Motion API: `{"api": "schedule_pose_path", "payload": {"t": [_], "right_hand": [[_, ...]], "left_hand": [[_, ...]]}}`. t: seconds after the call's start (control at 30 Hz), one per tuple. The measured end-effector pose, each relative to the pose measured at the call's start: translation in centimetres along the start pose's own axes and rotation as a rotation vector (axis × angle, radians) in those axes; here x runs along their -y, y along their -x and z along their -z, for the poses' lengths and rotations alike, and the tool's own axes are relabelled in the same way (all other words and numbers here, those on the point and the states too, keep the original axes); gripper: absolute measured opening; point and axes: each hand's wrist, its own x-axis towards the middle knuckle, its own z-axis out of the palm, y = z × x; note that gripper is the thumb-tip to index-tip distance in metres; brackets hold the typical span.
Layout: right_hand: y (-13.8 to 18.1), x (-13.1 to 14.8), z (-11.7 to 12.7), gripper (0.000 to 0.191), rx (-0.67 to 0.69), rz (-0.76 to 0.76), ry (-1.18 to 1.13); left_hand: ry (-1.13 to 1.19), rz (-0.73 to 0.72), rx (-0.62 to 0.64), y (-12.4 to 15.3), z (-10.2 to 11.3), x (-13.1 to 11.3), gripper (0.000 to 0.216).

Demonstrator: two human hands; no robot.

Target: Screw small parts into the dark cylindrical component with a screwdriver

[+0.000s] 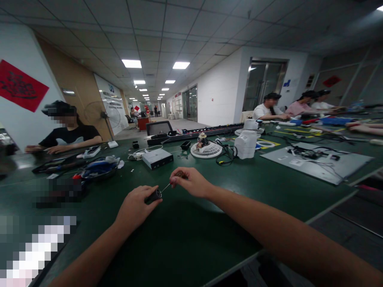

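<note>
My left hand (139, 205) is closed around a black cylindrical part (154, 196), whose round open end faces right. In my right hand (190, 181) is a screwdriver (166, 187), its handle mostly covered by my fingers. The thin metal shaft slants down to the left, and its tip is at the end of the black part. Whether the tip touches a screw is too small to see. Both hands are just above the green table (179, 243).
Beyond my hands are an optical disc drive (157, 158), a small black tray (186, 145), a white fan grille with motor (206, 150) and a white housing (245, 144). A grey panel with cables (317, 161) lies right. Left sits a blue-filled bowl (100, 168); co-workers sit around.
</note>
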Motion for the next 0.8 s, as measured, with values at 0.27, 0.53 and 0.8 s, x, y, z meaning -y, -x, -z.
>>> {"api": "schedule_pose_path", "payload": {"t": [0.27,0.53,0.8], "right_hand": [[-0.1,0.2,-0.1,0.011,-0.009,-0.010,0.017],[0.4,0.7,0.1,0.012,0.046,0.149,0.162],[0.2,0.1,-0.1,0.013,0.045,0.055,-0.032]], "left_hand": [[0.009,-0.039,0.000,0.1,0.0,-0.3,0.041],[-0.017,-0.073,0.017,0.2,0.1,-0.9,0.039],[-0.041,-0.117,0.018,0.4,0.0,-1.1,0.040]]}}
